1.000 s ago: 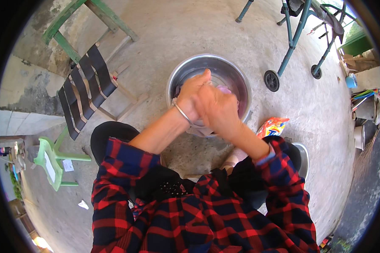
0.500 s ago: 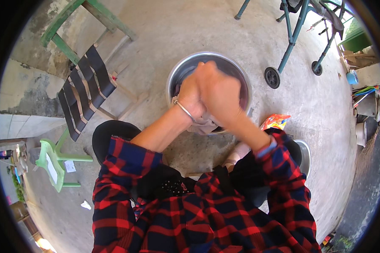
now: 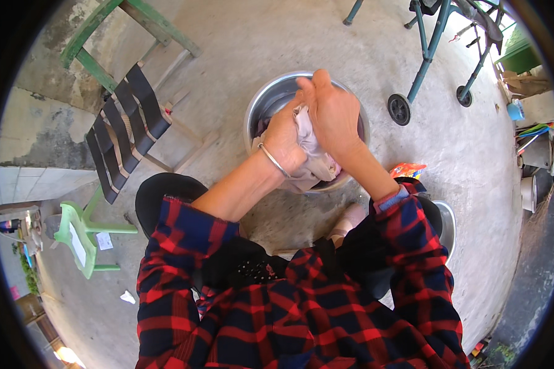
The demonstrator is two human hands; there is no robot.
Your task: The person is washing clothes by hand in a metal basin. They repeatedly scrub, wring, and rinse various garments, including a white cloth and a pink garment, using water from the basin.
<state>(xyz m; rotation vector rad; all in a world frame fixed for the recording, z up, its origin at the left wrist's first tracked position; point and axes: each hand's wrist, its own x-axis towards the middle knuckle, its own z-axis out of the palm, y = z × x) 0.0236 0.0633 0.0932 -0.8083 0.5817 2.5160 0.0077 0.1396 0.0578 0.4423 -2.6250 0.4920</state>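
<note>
A round metal basin (image 3: 258, 101) stands on the floor in front of me. Over its near side hangs a pale pinkish cloth (image 3: 311, 136), bunched and wet-looking, partly down in the bowl. My left hand (image 3: 283, 138), with a bangle at the wrist, is closed around the cloth from the left. From the right, my right hand (image 3: 337, 118) grips the same cloth, its thumb sticking up. Both hands are close together above the bowl, and their fingers hide much of the fabric. Darker material shows inside the basin at its left.
To the right are an orange-red packet (image 3: 407, 170) and a second metal basin (image 3: 447, 229) beside my knee. A wheeled metal frame (image 3: 417, 86) stands at the upper right. A strapped chair (image 3: 124, 126) and a green plastic stool (image 3: 80, 237) are on the left.
My hands, pressed together before, have moved apart a little, exposing the cloth between them. My right hand has shifted slightly right.
</note>
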